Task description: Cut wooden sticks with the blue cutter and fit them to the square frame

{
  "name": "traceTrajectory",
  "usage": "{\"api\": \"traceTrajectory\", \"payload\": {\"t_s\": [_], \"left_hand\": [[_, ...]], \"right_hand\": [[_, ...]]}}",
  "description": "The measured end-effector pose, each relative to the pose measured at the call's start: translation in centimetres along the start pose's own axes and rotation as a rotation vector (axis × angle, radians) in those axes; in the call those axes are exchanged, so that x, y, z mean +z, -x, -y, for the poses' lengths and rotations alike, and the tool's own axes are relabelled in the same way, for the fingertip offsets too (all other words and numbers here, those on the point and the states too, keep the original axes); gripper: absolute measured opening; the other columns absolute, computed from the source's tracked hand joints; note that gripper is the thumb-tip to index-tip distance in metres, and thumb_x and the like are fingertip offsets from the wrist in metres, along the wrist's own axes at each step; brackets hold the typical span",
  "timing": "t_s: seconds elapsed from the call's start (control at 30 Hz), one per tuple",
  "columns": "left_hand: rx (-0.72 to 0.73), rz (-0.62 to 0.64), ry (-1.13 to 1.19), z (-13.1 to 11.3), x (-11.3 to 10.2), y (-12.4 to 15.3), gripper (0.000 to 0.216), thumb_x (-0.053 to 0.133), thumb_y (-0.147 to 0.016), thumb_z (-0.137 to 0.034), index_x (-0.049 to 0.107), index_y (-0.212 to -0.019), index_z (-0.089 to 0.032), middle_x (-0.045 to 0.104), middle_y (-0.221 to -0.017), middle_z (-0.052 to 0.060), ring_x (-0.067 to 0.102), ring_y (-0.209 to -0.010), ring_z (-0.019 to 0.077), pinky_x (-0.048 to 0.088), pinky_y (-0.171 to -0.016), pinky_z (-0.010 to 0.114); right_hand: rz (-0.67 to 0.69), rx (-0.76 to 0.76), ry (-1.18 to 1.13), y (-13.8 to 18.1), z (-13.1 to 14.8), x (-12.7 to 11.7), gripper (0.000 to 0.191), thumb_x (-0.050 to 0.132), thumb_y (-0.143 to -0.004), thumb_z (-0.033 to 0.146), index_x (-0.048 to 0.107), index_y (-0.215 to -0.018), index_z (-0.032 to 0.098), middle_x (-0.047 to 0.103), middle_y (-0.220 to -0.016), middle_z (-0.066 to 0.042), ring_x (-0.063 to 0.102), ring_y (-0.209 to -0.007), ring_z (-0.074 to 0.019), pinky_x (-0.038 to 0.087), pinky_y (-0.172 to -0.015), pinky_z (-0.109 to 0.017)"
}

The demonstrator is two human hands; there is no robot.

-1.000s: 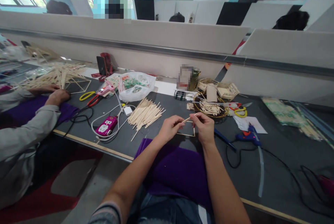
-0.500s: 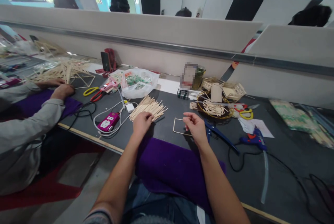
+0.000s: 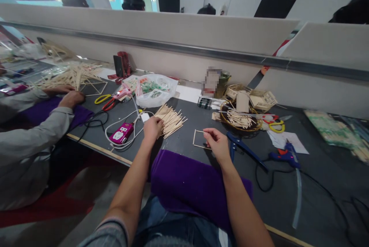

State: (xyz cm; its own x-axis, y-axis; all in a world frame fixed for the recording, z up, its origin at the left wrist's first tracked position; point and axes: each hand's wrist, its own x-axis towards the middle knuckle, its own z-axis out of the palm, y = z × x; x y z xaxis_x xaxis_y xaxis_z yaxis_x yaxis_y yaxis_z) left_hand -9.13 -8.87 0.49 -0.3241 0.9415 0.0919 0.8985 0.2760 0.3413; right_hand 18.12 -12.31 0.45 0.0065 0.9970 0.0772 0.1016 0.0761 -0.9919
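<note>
A loose pile of thin wooden sticks (image 3: 173, 121) lies on the dark table in front of me. My left hand (image 3: 152, 128) is at the pile's left end, its fingers pinched together; what is between the fingertips is hidden. To the right is a small rectangular frame of thin wooden sticks (image 3: 195, 138), its right part covered by my right hand (image 3: 216, 142). The fingers of my right hand are curled closed on the frame's right portion. A purple cloth (image 3: 187, 181) lies across my lap and the table edge.
Right of my hand are a blue plier-like tool (image 3: 248, 150) and a blue glue gun (image 3: 286, 155) with its cord. Behind stand a basket (image 3: 240, 128) of sticks and scissors (image 3: 276, 125). Leftward are a purple power strip (image 3: 121, 133), a plastic bag (image 3: 155, 91) and a co-worker's hands (image 3: 70, 97).
My left hand has moved left and slightly down, from the front of the stick pile to its left end. The fingers of my right hand have closed in at the frame. The view has shifted slightly.
</note>
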Motion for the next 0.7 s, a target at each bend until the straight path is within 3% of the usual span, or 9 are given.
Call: {"api": "traceTrajectory", "payload": {"t_s": [0.23, 0.53, 0.63, 0.7], "left_hand": [[0.017, 0.055, -0.142, -0.1, 0.1, -2.8, 0.026, 0.054, -0.082, -0.026, 0.076, -0.094, -0.016, 0.071, -0.099, 0.014, 0.064, -0.091, 0.0267, 0.043, -0.071, 0.031], [0.024, 0.04, -0.188, 0.1, -0.2, -2.5, 0.03, 0.046, -0.086, -0.027, 0.074, -0.092, -0.017, 0.068, -0.101, 0.014, 0.061, -0.096, 0.027, 0.044, -0.074, 0.032], [0.032, -0.049, -0.088, -0.3, -1.0, -1.9, 0.027, 0.047, -0.086, -0.027, 0.072, -0.088, -0.018, 0.068, -0.099, 0.013, 0.059, -0.1, 0.0279, 0.045, -0.08, 0.036], [0.066, -0.093, 0.118, -1.2, -1.5, -1.3, 0.023, 0.05, -0.085, -0.028, 0.07, -0.083, -0.017, 0.069, -0.093, 0.011, 0.059, -0.097, 0.027, 0.045, -0.084, 0.037]], "right_hand": [[0.03, -0.092, 0.136, 0.2, -0.5, 0.0, 0.026, 0.06, -0.078, 0.041, 0.07, -0.087, 0.019, 0.066, -0.07, -0.002, 0.053, -0.055, -0.0132, 0.043, -0.05, -0.024], [0.021, -0.159, 0.197, 0.1, -0.8, -0.3, 0.025, 0.056, -0.083, 0.04, 0.07, -0.087, 0.02, 0.068, -0.076, -0.004, 0.059, -0.065, -0.0162, 0.046, -0.056, -0.025], [0.012, -0.162, 0.201, 0.0, -1.1, -0.2, 0.025, 0.055, -0.084, 0.04, 0.071, -0.088, 0.02, 0.068, -0.077, -0.004, 0.06, -0.068, -0.0168, 0.047, -0.057, -0.025], [-0.002, -0.155, 0.191, -0.1, -1.2, -0.1, 0.027, 0.055, -0.085, 0.041, 0.071, -0.09, 0.02, 0.069, -0.078, -0.005, 0.061, -0.068, -0.0168, 0.048, -0.057, -0.026]]}}
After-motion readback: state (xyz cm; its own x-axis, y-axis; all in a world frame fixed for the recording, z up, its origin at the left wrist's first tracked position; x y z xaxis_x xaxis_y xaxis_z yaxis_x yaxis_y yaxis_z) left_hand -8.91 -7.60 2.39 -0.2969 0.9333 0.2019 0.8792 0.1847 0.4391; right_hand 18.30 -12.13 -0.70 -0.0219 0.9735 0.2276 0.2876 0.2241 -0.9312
